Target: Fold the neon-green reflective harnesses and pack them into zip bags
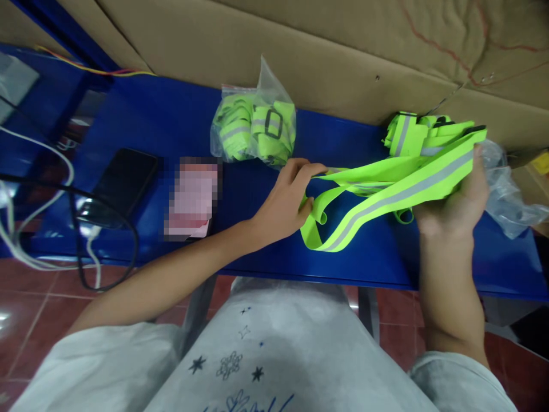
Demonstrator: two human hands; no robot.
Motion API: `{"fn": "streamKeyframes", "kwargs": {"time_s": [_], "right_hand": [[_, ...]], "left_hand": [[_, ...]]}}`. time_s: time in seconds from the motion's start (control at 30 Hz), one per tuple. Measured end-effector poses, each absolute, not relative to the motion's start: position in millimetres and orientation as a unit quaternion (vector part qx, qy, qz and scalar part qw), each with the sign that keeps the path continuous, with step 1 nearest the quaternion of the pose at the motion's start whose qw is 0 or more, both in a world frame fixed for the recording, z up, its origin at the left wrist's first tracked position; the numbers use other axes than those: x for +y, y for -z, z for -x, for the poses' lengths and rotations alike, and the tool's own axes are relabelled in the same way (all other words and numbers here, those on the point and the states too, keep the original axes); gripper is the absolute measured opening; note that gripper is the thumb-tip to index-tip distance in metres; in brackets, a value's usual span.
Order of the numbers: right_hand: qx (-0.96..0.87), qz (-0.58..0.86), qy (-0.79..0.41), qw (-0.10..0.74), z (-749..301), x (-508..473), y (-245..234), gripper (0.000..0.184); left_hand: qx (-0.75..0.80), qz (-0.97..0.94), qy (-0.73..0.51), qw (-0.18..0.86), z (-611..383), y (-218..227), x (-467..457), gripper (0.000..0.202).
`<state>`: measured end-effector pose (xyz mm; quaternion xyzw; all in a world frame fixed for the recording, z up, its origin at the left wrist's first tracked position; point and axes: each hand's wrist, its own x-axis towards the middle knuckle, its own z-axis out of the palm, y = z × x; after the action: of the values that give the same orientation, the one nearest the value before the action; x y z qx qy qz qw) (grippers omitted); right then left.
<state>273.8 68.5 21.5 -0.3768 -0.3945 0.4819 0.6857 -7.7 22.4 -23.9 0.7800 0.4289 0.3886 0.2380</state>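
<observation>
A neon yellow-green reflective strap (401, 191) with a grey stripe stretches in loose loops between my two hands. My right hand (457, 200) is closed around its folded layers, palm turned up. The fingers of my left hand (285, 197) are curled on the other end, where the strap hangs in a bend; the fingertips are partly hidden. Just behind my right hand lies a bundle of similar straps (401, 134) with black fittings. Beyond my left hand stand two clear bags (231, 123) of rolled straps, one showing a black buckle (273, 123).
On the blue table (266, 257) to the left lie a blurred-out pinkish item (193, 197) and a black power bank (124, 180) with white and black cables (71, 189). A crumpled clear bag (510, 197) is at right. Brown cardboard (334, 74) lines the back.
</observation>
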Motion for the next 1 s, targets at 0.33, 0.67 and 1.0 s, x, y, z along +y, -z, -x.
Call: {"fn": "streamKeyframes", "kwargs": {"time_s": [0.33, 0.67, 1.0], "right_hand": [[-0.400, 0.346, -0.492, 0.691, -270.2, 64.9, -27.3, 0.027], [-0.400, 0.368, -0.501, 0.674, -271.6, 66.3, -23.8, 0.029], [-0.408, 0.406, -0.474, 0.666, -274.5, 77.4, -8.4, 0.030]], "left_hand": [[0.362, -0.817, -0.402, 0.199, 8.0, 30.2, 24.2, 0.061], [0.402, -0.831, -0.319, 0.213, 9.7, 32.3, 21.6, 0.055], [0.383, -0.865, -0.315, -0.083, 5.6, 23.6, 11.9, 0.022]]}}
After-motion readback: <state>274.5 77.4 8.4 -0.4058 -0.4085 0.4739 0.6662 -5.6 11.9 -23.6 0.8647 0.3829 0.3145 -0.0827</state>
